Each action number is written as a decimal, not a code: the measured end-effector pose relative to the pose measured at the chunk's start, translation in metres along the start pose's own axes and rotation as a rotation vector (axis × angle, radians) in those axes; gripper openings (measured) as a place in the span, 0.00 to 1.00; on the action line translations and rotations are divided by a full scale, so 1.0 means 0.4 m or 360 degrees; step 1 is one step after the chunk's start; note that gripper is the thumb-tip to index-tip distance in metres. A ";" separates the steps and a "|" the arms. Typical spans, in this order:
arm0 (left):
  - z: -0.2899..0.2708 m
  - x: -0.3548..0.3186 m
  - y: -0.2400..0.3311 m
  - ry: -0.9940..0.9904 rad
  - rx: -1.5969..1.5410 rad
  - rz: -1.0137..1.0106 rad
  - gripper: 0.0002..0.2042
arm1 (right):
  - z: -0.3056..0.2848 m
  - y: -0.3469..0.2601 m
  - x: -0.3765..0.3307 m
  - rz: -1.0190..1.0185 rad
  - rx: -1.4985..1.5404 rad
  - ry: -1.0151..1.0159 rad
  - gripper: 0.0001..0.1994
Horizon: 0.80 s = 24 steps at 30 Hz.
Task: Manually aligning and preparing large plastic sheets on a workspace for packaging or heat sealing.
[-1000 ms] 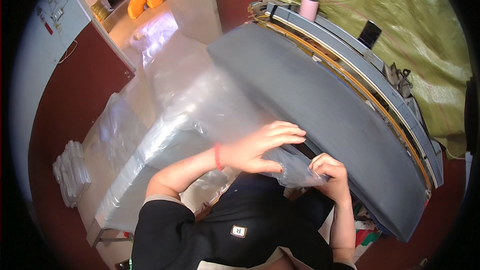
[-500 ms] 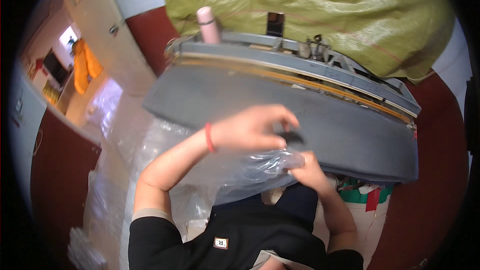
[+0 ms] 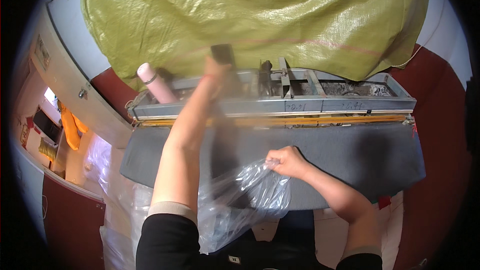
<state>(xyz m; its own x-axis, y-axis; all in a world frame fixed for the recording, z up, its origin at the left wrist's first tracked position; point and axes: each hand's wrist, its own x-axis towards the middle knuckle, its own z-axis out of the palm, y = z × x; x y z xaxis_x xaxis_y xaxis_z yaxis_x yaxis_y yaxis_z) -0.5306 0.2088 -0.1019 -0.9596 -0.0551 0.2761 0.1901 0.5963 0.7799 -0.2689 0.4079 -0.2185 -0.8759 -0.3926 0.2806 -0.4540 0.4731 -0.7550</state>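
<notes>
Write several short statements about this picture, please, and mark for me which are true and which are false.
1. The right hand grips clear plastic. True.
2. The left hand rests on the grey pad. False: the left hand, blurred, is up at the phone, beyond the pad.
3. The pink flask leans. True.
4. The big sheet is red. False: the sheet is yellow-green.
5. The door stands open. True.

Grey is being shown by the padded board, colourless by the plastic before it, pink-lined yellow-green by the sheet behind.
</notes>
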 end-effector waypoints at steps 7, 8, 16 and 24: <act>0.110 0.108 -0.034 0.0209 0.0465 -0.0008 0.60 | -0.032 0.003 0.015 -0.0012 0.0121 -0.0036 0.05; 0.117 0.111 -0.033 0.0238 0.0633 -0.0056 0.59 | -0.030 0.008 0.015 0.0005 0.0138 -0.0040 0.05; 0.134 0.125 -0.027 0.0324 0.0778 -0.0094 0.55 | -0.027 0.017 0.016 -0.0052 0.0083 -0.0054 0.06; 0.113 0.131 -0.044 0.0277 0.0717 -0.0132 0.59 | -0.029 0.004 0.015 -0.0012 0.0148 -0.0072 0.06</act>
<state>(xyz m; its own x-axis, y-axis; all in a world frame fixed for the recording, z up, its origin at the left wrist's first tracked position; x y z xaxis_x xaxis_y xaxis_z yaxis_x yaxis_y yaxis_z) -0.5935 0.2316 -0.1264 -0.9114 -0.2273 0.3431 -0.0313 0.8695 0.4930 -0.2766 0.4155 -0.2112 -0.8634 -0.4319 0.2609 -0.4413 0.3955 -0.8055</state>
